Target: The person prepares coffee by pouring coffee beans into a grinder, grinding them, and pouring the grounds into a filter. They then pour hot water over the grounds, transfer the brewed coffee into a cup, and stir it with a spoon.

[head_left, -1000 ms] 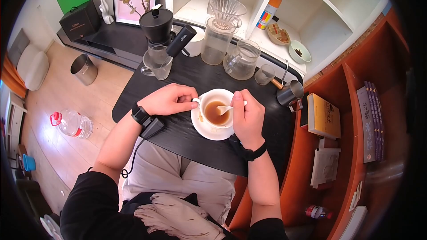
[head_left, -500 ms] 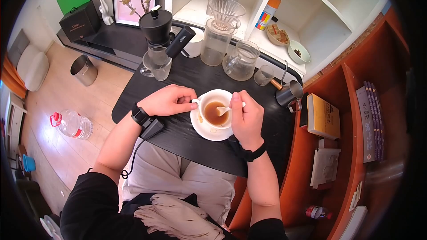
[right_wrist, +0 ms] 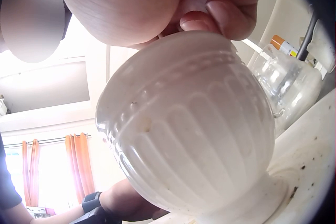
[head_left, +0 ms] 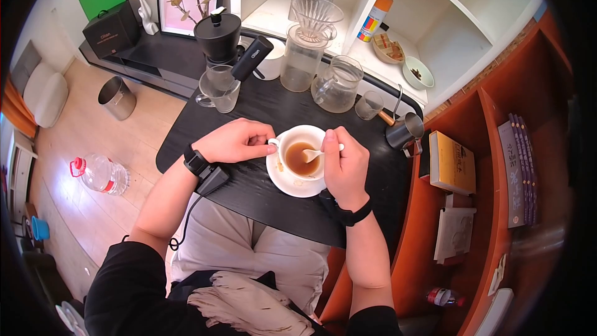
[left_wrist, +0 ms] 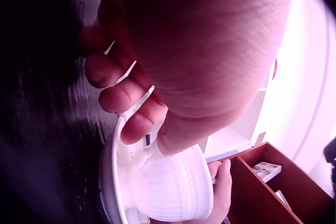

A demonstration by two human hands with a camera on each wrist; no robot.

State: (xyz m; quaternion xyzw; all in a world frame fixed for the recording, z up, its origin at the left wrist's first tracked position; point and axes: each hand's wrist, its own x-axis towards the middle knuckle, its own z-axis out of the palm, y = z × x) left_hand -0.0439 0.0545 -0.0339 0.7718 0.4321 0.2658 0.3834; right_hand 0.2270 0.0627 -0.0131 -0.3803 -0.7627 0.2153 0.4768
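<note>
A white cup (head_left: 288, 157) with brown liquid stands on a white saucer (head_left: 297, 191) on the black table (head_left: 249, 196). My left hand (head_left: 236, 139) pinches the cup's handle between thumb and fingers; the left wrist view shows the fluted cup (left_wrist: 170, 187) and the hand (left_wrist: 205, 40) at that handle. With my right hand (head_left: 346, 165) I pinch a white spoon (head_left: 312, 154), its bowl dipping in the liquid. In the right wrist view, curled fingers of the hand (right_wrist: 173, 3) sit above the rim of the cup (right_wrist: 194, 129), which hides the spoon.
Behind the cup stand a black grinder (head_left: 217, 36), a glass mug (head_left: 221, 90), a glass dripper (head_left: 316, 18) on a tall glass vessel, a glass server (head_left: 337, 84), a small glass (head_left: 369, 105) and a metal jug (head_left: 405, 130). Wooden shelves with books (head_left: 453, 163) flank the right side.
Both hands, cup and spoon are almost where they were a second ago; a very slight leftward shift shows in the right hand and cup. Grips look the same.
</note>
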